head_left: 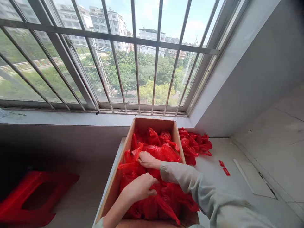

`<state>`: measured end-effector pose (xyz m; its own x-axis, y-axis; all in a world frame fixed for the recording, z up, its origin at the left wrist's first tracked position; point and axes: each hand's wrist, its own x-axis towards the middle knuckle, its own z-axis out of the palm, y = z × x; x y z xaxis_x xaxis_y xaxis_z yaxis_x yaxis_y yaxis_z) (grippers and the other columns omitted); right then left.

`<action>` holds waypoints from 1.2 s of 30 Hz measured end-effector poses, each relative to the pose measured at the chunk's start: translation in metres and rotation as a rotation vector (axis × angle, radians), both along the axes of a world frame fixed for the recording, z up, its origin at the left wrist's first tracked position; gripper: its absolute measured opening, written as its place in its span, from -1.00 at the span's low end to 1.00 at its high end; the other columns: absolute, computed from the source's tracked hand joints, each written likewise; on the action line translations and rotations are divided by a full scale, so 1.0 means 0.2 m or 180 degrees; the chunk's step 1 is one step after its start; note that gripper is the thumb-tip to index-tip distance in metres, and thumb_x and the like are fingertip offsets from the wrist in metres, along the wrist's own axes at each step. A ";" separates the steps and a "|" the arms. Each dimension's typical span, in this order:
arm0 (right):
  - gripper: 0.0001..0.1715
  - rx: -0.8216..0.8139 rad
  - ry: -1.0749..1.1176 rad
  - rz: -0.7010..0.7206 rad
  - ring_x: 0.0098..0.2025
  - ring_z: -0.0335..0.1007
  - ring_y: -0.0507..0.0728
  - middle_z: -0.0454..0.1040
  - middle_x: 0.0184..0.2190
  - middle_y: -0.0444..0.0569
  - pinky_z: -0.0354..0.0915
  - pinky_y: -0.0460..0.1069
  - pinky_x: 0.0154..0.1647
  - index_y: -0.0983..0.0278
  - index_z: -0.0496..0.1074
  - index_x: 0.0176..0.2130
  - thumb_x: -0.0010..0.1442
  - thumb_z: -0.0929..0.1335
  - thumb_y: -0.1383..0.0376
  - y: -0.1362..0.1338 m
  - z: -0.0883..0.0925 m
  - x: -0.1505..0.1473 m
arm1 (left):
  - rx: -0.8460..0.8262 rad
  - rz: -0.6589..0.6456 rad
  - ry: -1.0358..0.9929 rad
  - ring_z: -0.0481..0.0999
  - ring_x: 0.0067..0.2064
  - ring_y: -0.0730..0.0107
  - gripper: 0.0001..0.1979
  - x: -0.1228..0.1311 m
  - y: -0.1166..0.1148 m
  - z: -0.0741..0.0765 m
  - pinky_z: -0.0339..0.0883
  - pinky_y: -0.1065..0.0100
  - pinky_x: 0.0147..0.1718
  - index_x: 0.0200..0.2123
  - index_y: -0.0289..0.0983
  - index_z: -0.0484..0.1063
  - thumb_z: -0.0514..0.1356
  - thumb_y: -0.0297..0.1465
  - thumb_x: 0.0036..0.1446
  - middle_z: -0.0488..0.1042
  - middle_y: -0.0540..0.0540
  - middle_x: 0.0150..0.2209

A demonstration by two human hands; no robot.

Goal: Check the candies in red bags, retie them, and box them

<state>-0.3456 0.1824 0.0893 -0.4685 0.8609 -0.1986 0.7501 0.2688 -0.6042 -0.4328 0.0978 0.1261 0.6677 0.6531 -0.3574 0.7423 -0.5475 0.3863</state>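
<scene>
A long cardboard box [128,139] is packed with knotted red plastic bags [166,152]. Deep in its left half, my right hand [149,160] reaches across with its fingers closed on the top of a red plastic bag [130,158], near the box's left wall. Closer to me, my left hand [140,186] hovers over or rests on other red bags; its fingers are loosely bent, with a gap between thumb and forefinger. Nothing shows between them. What the bags hold is hidden by the red plastic.
More red bags [194,144] are heaped outside the box's right wall. Two small red packets [224,167] and a white panel [255,179] lie on the tabletop [211,174]. A red plastic stool [35,196] stands at lower left. Behind the box is a barred window [135,63] with a sill.
</scene>
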 end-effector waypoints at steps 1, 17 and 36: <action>-0.63 0.0085 -0.0044 -0.0054 -0.04 0.45 0.16 0.44 0.01 0.05 0.42 0.16 -0.04 0.32 0.38 0.05 0.32 0.34 0.19 0.01 0.00 -0.01 | 0.0125 -0.0044 0.0137 0.54 -0.10 0.25 -0.82 -0.03 0.03 0.01 0.43 0.08 -0.05 -0.18 -0.31 0.49 0.21 -0.31 0.28 0.54 -0.10 -0.16; -0.60 -0.0129 -0.1472 -0.0049 -0.03 0.45 0.17 0.44 0.02 0.05 0.43 0.17 -0.03 0.31 0.37 0.09 0.32 0.34 0.18 -0.05 0.07 0.39 | 0.0691 0.0775 0.1495 0.19 0.30 -0.07 -0.67 -0.06 0.30 -0.19 0.02 -0.31 0.23 0.05 -0.27 0.43 0.26 -0.40 0.22 0.31 -0.19 0.23; -0.62 0.0204 -0.1085 -0.2409 -0.01 0.43 0.18 0.42 0.04 0.06 0.41 0.18 -0.01 0.31 0.39 0.06 0.31 0.35 0.18 -0.07 -0.17 1.67 | 0.0330 0.0489 0.0548 -0.24 0.41 -0.27 -0.31 0.20 0.31 -0.11 0.02 -0.36 0.19 0.37 -0.18 0.05 0.06 -0.57 0.18 -0.13 -0.35 0.42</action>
<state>-0.0113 0.1681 0.0551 0.3185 0.9335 -0.1647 0.8811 -0.3556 -0.3119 -0.3926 0.1607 0.1034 0.4927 0.7813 -0.3831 0.8699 -0.4532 0.1946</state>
